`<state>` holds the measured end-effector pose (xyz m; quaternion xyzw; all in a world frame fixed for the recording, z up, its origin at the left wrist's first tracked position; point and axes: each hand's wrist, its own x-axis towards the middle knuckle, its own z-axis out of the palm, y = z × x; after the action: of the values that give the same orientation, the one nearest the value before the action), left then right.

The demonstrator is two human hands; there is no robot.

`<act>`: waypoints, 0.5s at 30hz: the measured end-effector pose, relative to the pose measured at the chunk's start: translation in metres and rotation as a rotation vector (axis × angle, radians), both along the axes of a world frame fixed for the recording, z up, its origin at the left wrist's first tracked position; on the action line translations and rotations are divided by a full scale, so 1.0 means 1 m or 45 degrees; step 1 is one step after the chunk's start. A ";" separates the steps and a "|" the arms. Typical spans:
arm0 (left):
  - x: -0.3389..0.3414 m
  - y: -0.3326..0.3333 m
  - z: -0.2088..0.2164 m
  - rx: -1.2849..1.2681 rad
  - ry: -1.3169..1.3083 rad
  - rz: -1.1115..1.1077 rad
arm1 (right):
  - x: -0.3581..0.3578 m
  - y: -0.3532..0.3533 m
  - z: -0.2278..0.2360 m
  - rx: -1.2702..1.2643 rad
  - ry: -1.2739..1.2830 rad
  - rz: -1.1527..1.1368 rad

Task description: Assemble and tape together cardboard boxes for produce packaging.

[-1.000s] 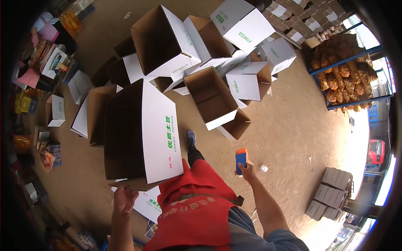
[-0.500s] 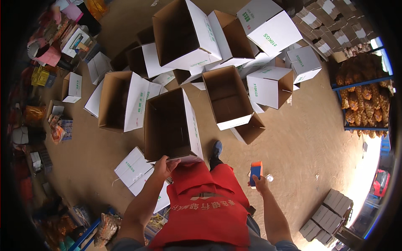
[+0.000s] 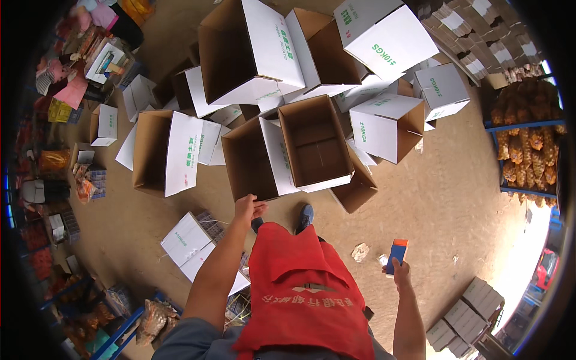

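My left hand (image 3: pixel 248 210) is at the near edge of an open white carton (image 3: pixel 252 159) with a brown inside. Its fingers are stretched out and not wrapped round the rim; whether the fingertips touch the carton I cannot tell. Out to the right, my right hand (image 3: pixel 400 275) grips a flat blue-and-orange block-shaped thing (image 3: pixel 396 257), whose exact kind does not show. Against the first carton's right side leans another open carton (image 3: pixel 315 144). Left of it an open carton (image 3: pixel 151 153) lies tipped on its side.
More white cartons (image 3: pixel 252 51) are heaped ahead. A closed carton (image 3: pixel 187 243) lies left of my red apron (image 3: pixel 303 270). Stacked boxes (image 3: pixel 465 318) stand at the lower right, a blue rack of filled sacks (image 3: pixel 522 159) at the right. Crumpled scrap (image 3: pixel 360 252) lies on the floor.
The carton at my left hand has moved away from my body and up against its neighbour; the fingers have come off its rim. My right hand has shifted right with the blue-and-orange block.
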<state>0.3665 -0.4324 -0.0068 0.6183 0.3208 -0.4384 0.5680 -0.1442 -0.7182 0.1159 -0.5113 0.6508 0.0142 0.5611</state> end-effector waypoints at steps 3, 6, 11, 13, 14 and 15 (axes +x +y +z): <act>0.046 -0.034 0.048 -0.040 -0.500 -0.300 | 0.007 0.002 -0.011 0.048 0.001 -0.045; 0.125 -0.080 0.095 0.198 -1.348 -0.555 | 0.017 0.017 -0.020 0.082 -0.045 -0.094; 0.228 -0.170 0.137 0.871 -2.346 -1.085 | 0.027 0.070 -0.019 0.060 -0.063 -0.256; 0.258 -0.193 0.138 0.793 -2.058 -1.473 | 0.028 0.099 -0.013 0.065 -0.086 -0.303; 0.271 -0.205 0.137 0.779 -1.628 -1.618 | 0.028 0.112 -0.010 0.090 -0.064 -0.330; 0.282 -0.208 0.137 0.861 -1.621 -1.770 | 0.028 0.124 -0.008 0.078 -0.076 -0.346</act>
<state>0.6484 -0.6407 0.1303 0.9171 -0.3681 -0.1461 0.0460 -0.1164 -0.5945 0.1076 -0.4011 0.6963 -0.0573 0.5924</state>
